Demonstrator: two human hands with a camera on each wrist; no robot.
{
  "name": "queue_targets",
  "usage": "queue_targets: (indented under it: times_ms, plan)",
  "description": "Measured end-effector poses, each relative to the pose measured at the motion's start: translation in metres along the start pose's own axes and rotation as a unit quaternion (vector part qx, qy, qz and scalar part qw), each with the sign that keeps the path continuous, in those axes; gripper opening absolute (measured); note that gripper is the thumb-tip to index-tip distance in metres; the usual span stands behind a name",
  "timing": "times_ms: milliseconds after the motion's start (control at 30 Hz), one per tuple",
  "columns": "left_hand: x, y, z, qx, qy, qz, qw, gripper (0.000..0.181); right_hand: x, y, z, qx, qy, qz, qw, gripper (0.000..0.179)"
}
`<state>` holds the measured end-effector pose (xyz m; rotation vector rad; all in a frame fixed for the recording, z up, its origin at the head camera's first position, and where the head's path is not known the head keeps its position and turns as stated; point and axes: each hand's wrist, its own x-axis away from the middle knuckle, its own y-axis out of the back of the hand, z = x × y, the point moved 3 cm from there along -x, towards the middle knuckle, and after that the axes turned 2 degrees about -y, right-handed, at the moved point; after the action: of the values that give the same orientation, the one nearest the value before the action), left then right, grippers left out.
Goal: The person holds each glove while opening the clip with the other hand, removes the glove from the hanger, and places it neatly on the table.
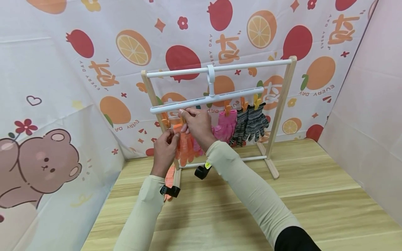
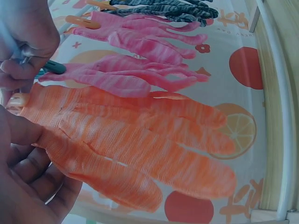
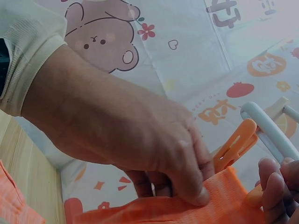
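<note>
An orange knit glove [image 1: 185, 146] hangs fingers-down below the left half of a white hanger bar [image 1: 201, 101]. My left hand [image 1: 164, 150] pinches its cuff between thumb and fingers; the left wrist view shows the glove [image 2: 135, 135] spread out from that grip. At the other corner of the cuff, my right hand [image 1: 199, 125] pinches an orange clothespin [image 1: 183, 120] just under the bar, its fingers partly hiding it. Another orange clothespin [image 3: 236, 142] hangs beside my left hand, at the bar's left end.
Pink gloves [image 1: 226, 123] and grey-black gloves [image 1: 255, 122] hang by clips further right, one pink glove [image 2: 117, 74] right behind the orange one. The hanger hooks onto a wood-and-white rack [image 1: 284, 104]. Another orange glove [image 1: 169, 177] lies on the wooden table [image 1: 220, 216] by the rack's left foot.
</note>
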<state>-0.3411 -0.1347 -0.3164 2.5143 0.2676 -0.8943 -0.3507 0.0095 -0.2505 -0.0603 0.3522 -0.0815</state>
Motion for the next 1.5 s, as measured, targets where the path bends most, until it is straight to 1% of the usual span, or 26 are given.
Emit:
queue_targets:
  times_ms: [133,300,467,633,800,967,1267,1500]
  plan:
    - [0.003,0.002,0.004,0.000,0.000,0.002,1.0000,0.017,0.000,0.000,0.001,0.003,0.011,0.001,0.9999,0.024]
    - [0.005,0.005,0.007,-0.006,-0.006,0.003,1.0000,0.016,0.001,0.000,0.001,-0.003,0.005,-0.004,1.0000,0.022]
    - [0.006,0.009,0.009,-0.009,-0.012,0.000,0.9999,0.018,0.001,-0.001,0.001,0.002,0.004,-0.004,1.0000,0.024]
    - [0.007,0.012,0.011,-0.007,-0.003,0.002,1.0000,0.019,0.000,0.000,0.002,0.012,0.013,-0.002,0.9998,0.025]
    - [0.010,0.015,0.015,-0.011,0.015,0.003,0.9998,0.020,0.001,0.001,0.002,0.009,0.005,0.004,0.9999,0.025]
    - [0.012,0.018,0.019,-0.032,0.032,0.000,0.9990,0.022,0.001,0.001,0.001,0.006,0.004,0.004,1.0000,0.023]
    - [0.012,0.021,0.024,-0.027,0.032,-0.009,0.9991,0.021,0.000,0.002,0.001,0.027,0.007,-0.004,0.9996,0.025]
    - [0.013,0.023,0.027,-0.031,0.030,-0.010,0.9990,0.020,0.002,0.001,0.001,0.024,0.000,-0.003,0.9997,0.025]
